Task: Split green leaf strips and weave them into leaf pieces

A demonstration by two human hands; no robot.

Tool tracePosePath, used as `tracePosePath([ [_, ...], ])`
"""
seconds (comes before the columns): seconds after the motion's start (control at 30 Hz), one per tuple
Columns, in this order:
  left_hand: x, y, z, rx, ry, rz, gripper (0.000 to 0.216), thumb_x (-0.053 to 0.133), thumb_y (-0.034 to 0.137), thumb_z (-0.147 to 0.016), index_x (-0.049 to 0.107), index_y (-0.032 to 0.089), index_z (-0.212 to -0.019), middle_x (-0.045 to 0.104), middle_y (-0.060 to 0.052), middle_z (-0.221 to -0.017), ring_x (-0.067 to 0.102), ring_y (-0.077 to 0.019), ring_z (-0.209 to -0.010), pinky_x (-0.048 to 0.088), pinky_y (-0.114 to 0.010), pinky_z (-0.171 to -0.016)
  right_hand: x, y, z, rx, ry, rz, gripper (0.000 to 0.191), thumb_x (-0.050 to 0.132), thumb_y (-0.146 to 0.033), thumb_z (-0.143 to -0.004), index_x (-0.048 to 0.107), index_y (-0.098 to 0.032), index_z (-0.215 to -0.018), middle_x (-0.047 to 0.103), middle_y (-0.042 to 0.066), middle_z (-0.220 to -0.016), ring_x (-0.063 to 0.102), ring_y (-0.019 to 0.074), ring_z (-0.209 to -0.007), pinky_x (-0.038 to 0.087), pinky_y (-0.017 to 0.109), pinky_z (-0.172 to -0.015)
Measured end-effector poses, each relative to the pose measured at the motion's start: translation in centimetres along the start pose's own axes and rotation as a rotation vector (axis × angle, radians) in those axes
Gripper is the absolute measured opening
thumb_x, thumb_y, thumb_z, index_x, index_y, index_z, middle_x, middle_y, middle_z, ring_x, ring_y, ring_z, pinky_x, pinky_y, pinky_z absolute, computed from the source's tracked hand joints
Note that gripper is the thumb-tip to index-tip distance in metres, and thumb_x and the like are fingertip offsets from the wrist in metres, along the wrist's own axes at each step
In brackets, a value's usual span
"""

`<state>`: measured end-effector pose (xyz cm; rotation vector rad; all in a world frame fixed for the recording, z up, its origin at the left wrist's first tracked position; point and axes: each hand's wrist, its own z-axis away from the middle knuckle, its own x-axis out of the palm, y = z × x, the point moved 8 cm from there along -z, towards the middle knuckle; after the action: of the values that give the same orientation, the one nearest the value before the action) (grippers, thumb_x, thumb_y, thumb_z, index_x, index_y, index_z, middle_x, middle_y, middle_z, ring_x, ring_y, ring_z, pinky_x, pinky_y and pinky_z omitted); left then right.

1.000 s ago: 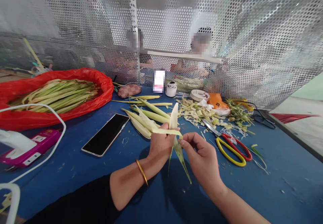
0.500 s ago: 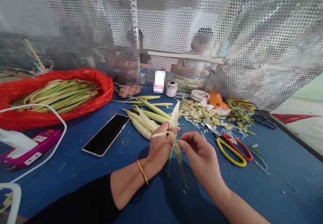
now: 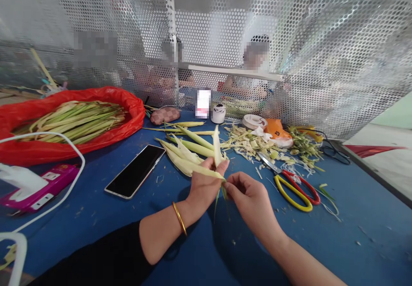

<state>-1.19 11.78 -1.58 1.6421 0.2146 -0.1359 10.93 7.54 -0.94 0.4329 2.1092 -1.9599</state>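
Pale green leaf strips, resembling corn husk, are gripped in my left hand, one blade standing up past the thumb. Another strip lies across the back of the fingers, and thin green ends hang below. Close on the right, my right hand pinches the strips between thumb and forefinger; its fingertips partly hide the pinched spot. Just beyond my left hand, several larger pale leaves and green stalks lie on the blue table.
A dark-screened phone and a purple power strip lie left, near a red bag of long leaves. On the right are scissors, leaf scraps and a tape roll. Behind a perforated metal screen sit people.
The long blade that pointed down between my hands now lies across my left fingers, toward the left. My right hand has shifted slightly left and keeps its pinch; the upright blade moved a little left.
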Motion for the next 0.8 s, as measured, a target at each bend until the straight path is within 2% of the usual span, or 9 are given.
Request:
tracePosePath([
  [0.1,0.9,-0.7,0.4,-0.040,-0.081,0.026,0.035,0.052,0.051,-0.081,0.050,0.019,-0.065,0.043,0.005,-0.057,0.038,-0.0109,-0.053,0.029,-0.023,-0.048,-0.2,-0.4,-0.1,-0.087,0.023,-0.037,0.019,0.055,-0.027,-0.083,0.051,-0.020,-0.066,0.050,-0.005,-0.058,0.044,0.0115,-0.055,0.035,0.022,-0.051],
  [0.27,0.5,-0.7,0.3,0.014,-0.052,-0.034,0.037,0.054,0.051,-0.080,0.048,0.019,-0.063,0.043,0.005,-0.057,0.037,-0.0107,-0.054,0.028,-0.022,-0.048,-0.5,-1.9,0.2,-0.212,0.045,-0.063,0.012,0.055,-0.026,-0.084,0.056,-0.020,-0.074,0.054,-0.002,-0.070,0.049,0.0133,-0.065,0.040,0.023,-0.059],
  [0.4,0.2,-0.5,0.0,0.054,-0.036,-0.049,0.034,0.053,0.050,-0.082,0.053,0.019,-0.068,0.047,0.005,-0.058,0.040,-0.0116,-0.055,0.030,-0.023,-0.050,-0.7,-2.6,0.6,-0.204,0.040,-0.114,0.015,0.055,-0.030,-0.084,0.056,-0.020,-0.074,0.056,-0.001,-0.071,0.051,0.0144,-0.067,0.042,0.025,-0.062],
  [0.53,-0.2,-0.7,-0.4,0.028,0.002,-0.134,0.029,0.052,0.045,-0.082,0.059,0.018,-0.072,0.053,0.003,-0.059,0.046,-0.0129,-0.056,0.033,-0.024,-0.052,-1.0,-3.1,1.0,-0.241,0.068,-0.096,0.013,0.054,-0.029,-0.086,0.057,-0.020,-0.077,0.059,0.000,-0.073,0.054,0.0143,-0.069,0.044,0.025,-0.064],
  [0.8,-0.6,-0.1,-0.6,0.068,0.040,-0.220,0.031,0.051,0.044,-0.084,0.054,0.019,-0.066,0.051,0.004,-0.054,0.046,-0.0121,-0.052,0.031,-0.024,-0.052,-1.8,-3.7,2.1,-0.289,0.100,-0.173,0.009,0.054,-0.026,-0.088,0.056,-0.022,-0.080,0.060,0.001,-0.076,0.056,0.0148,-0.071,0.047,0.026,-0.066],
])
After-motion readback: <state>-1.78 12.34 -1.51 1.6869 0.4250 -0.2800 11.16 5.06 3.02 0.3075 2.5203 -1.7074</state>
